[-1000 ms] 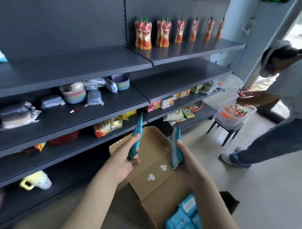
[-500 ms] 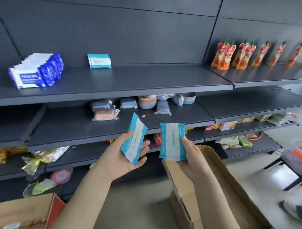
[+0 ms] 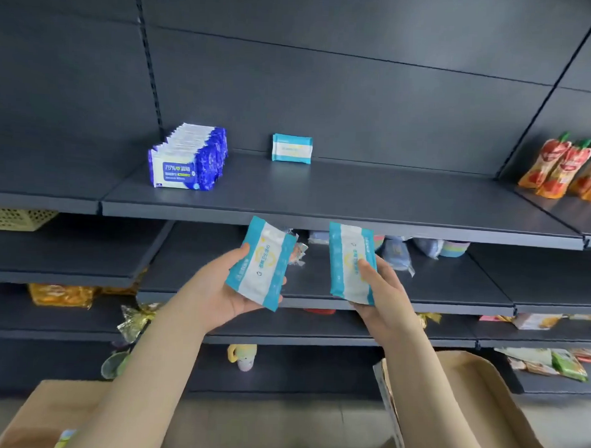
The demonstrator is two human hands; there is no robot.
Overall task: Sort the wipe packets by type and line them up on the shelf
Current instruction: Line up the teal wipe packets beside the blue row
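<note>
My left hand (image 3: 233, 288) grips a light-blue and white wipe packet (image 3: 262, 261), tilted, just below the top shelf's front edge. My right hand (image 3: 382, 294) holds a second packet (image 3: 348, 259) of the same kind, upright, thumb across its face. On the dark top shelf (image 3: 322, 198) a row of dark-blue and white wipe packets (image 3: 189, 156) stands at the left. One light-blue packet (image 3: 291, 148) stands alone against the back panel, to the right of that row.
Red-orange drink pouches (image 3: 567, 169) stand at the shelf's right end. Lower shelves hold sponges, bowls and snack bags. An open cardboard box (image 3: 465, 397) sits at the lower right, another box (image 3: 43, 412) at the lower left. A woven basket (image 3: 16, 219) sits far left.
My view has swung left and up from the cardboard box to the shelf. Both hands have risen with their packets and turned them face-on.
</note>
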